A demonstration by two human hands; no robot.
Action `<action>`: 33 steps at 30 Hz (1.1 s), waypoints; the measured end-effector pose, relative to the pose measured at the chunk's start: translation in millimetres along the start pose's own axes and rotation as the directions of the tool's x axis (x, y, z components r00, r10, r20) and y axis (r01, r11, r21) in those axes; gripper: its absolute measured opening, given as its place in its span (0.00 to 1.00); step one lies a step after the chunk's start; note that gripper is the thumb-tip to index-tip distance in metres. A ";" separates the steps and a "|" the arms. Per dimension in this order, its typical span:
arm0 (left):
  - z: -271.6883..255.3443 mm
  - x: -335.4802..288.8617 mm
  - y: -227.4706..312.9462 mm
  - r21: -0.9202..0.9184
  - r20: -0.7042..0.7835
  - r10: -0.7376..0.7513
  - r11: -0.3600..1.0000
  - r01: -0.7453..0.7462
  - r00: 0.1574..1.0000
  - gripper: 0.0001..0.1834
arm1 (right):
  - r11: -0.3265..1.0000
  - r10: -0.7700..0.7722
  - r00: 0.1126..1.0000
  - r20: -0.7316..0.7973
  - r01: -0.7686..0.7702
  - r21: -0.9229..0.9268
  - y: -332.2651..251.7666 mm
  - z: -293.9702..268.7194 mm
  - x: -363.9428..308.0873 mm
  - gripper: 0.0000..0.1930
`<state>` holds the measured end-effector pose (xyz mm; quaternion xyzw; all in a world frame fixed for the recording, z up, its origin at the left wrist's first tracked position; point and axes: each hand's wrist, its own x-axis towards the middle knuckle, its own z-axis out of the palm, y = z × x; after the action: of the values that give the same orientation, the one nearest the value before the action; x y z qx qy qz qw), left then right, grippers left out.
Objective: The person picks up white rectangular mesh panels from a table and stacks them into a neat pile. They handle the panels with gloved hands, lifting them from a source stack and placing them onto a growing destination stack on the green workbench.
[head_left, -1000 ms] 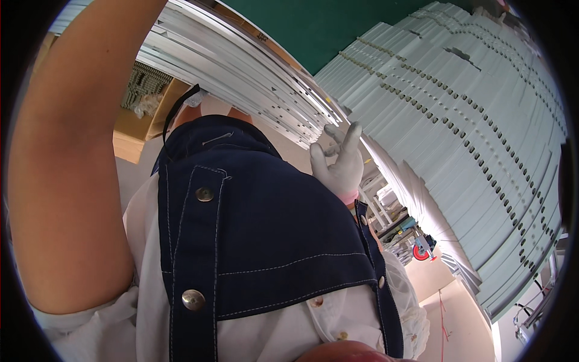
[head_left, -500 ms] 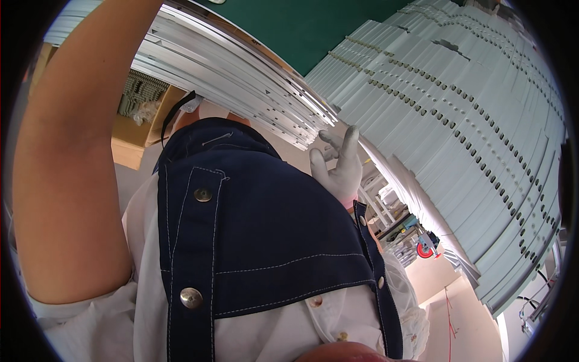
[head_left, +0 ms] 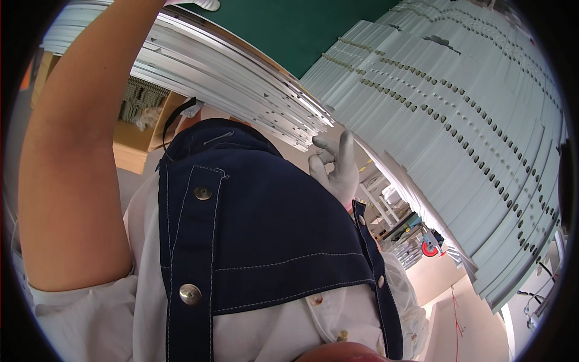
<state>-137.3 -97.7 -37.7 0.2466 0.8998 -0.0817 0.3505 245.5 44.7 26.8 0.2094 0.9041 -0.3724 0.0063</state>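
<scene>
My right hand (head_left: pixel 339 169), in a white glove, hangs beside the dark blue apron (head_left: pixel 271 223). One finger points up, the others bend loosely with gaps between them, and nothing is in the hand. Nearest to it are the ends of the stacked pale metal strips (head_left: pixel 235 90) and the edge of a large bank of pale slats (head_left: pixel 446 114). My bare left arm reaches up past the top edge. Of my left hand (head_left: pixel 206 4) only a bit of white glove shows, over a dark green surface (head_left: pixel 295 33); its grip is out of sight.
Rows of dark oval slots run across the slats at right. Below the strips at left sits an open cardboard box (head_left: pixel 136 136) with grey ridged parts and clear plastic. A red-wheeled caster (head_left: pixel 429 248) and a white rack (head_left: pixel 380 196) stand under the slats at right.
My left hand's glove has come further into view at the top edge. My right hand has shifted slightly left, its fingers a little more bent. The view has moved slightly.
</scene>
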 end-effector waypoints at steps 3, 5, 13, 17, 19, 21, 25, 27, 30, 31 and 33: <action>0.7 2.5 -1.1 -0.001 -0.001 0.007 1.000 -0.007 1.000 0.72 | 0.998 -0.050 0.999 -0.016 0.050 -0.026 5.5 -2.2 -2.2 0.47; 1.7 4.8 -1.7 0.000 -0.004 0.009 1.000 -0.009 1.000 0.72 | 0.996 -0.075 0.997 -0.036 0.074 -0.040 7.7 -2.3 -2.3 0.47; 5.4 -1.8 -2.6 -0.009 -0.080 0.031 0.999 -0.032 0.996 0.72 | 0.979 -0.166 0.986 -0.013 0.163 -0.120 4.6 -9.1 3.6 0.48; -2.6 0.3 1.4 -0.010 0.010 -0.013 1.000 0.014 1.000 0.72 | 0.984 -0.148 0.986 -0.074 0.139 -0.114 4.3 -6.9 -1.6 0.47; -5.8 -3.7 4.4 -0.018 0.028 -0.031 0.999 0.032 0.999 0.72 | 0.985 -0.133 0.988 -0.079 0.123 -0.123 4.6 -6.5 -2.5 0.47; -3.2 -0.7 3.4 -0.017 0.012 -0.026 1.000 0.026 1.000 0.72 | 0.984 -0.155 0.985 -0.073 0.147 -0.098 4.5 -6.9 -0.8 0.47; -3.7 -1.7 2.6 -0.024 0.010 -0.018 1.000 0.018 1.000 0.72 | 0.975 -0.180 0.982 -0.056 0.170 -0.145 -0.5 -12.2 1.5 0.47; -4.6 -3.8 2.7 -0.022 0.015 -0.027 0.999 0.028 1.000 0.72 | 0.972 -0.194 0.977 -0.085 0.180 -0.153 2.5 -12.0 0.6 0.46; -3.5 -2.7 0.9 -0.014 0.006 -0.024 1.000 0.024 1.000 0.72 | 0.966 -0.214 0.970 -0.112 0.193 -0.169 4.1 -11.1 1.6 0.46; -4.1 -1.0 2.2 -0.006 0.001 -0.012 1.000 0.012 1.000 0.72 | 0.966 -0.214 0.969 -0.124 0.190 -0.176 3.7 -10.3 1.1 0.46; -5.5 2.4 4.9 -0.001 0.006 -0.002 1.000 0.002 1.000 0.73 | 0.972 -0.204 0.971 -0.129 0.184 -0.148 0.8 -10.3 1.1 0.46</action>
<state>-139.7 -90.8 -35.1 0.2451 0.8990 -0.0827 0.3533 246.2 52.6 33.5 0.1450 0.9416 -0.2930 -0.0808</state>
